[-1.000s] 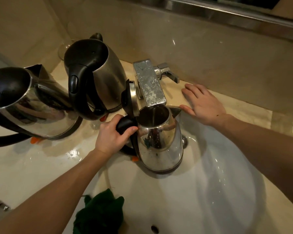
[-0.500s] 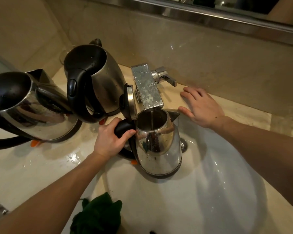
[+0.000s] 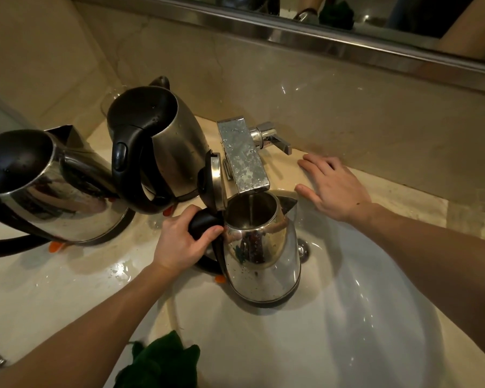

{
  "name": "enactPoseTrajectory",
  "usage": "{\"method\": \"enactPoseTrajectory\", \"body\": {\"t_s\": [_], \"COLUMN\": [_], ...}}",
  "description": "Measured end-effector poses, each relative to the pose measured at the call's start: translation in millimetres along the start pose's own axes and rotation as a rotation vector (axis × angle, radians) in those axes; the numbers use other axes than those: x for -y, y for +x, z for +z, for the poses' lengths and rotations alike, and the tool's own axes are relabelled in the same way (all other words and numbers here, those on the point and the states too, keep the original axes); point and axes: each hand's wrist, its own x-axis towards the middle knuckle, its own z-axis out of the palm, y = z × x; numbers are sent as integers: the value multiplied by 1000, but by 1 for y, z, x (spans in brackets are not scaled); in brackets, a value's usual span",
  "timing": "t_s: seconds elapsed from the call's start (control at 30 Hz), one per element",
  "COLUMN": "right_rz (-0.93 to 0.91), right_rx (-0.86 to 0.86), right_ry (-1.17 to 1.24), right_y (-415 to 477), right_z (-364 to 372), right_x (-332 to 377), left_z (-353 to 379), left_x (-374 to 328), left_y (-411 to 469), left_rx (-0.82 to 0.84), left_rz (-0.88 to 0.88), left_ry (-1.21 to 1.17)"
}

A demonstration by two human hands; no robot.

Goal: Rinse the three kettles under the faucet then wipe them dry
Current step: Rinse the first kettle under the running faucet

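**1 kettle (image 3: 260,264) under the faucet (image 3: 245,161), 2 on the desk (image 3: 39,289)**

The left hand (image 3: 184,242) grasps the kettle's black handle (image 3: 205,224) from the left, fingers wrapped round its top. The kettle is upright at the far-left side of the white sink (image 3: 347,331), directly below the spout. Its lid (image 3: 214,180) is flipped up and a thin stream of water (image 3: 251,208) falls into the open mouth. The body is shiny steel, speckled with drops, above a black base. The right hand (image 3: 336,189) lies released, flat on the desk just right of the faucet. The middle kettle (image 3: 165,141) and left kettle (image 3: 48,186) stand further left.
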Motion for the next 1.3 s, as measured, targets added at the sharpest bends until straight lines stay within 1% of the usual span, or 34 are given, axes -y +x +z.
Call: {"method": "enactPoseTrajectory", "body": {"t_s": [0.73,1.3], "right_rz": [25,37], "right_rx": [10,13], "right_ry": [-35,-31], "right_y": [-1,0], "right_z": [-4,-3], "right_x": [5,5], "left_z": [2,3], "left_x": [7,8], "left_y": [1,0], "left_rx": [-19,-49], "left_rz": [39,43], "left_ry": [-26,38]}}
